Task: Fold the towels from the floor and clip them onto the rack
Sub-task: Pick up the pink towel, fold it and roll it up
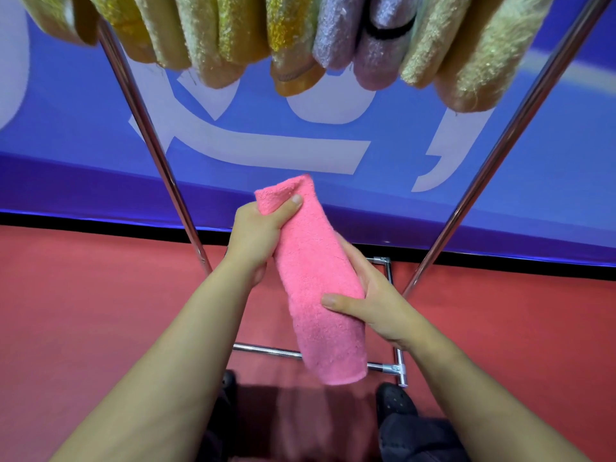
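A pink towel (316, 285), folded into a long narrow strip, hangs in the air in front of me above the rack's base. My left hand (256, 235) grips its upper end, thumb across the top corner. My right hand (370, 295) holds the strip lower down on its right side, thumb pressed on the front, fingers behind it. The metal rack (506, 138) rises on two slanted poles. Several folded towels (233, 35) in yellow, cream and lilac hang from its top, above the pink towel.
The rack's chrome base frame (396, 365) lies on the red floor (83, 311) under my hands. My dark shoes (396, 401) stand at the bottom edge. A blue banner with white lettering (266, 148) runs along the wall behind the rack.
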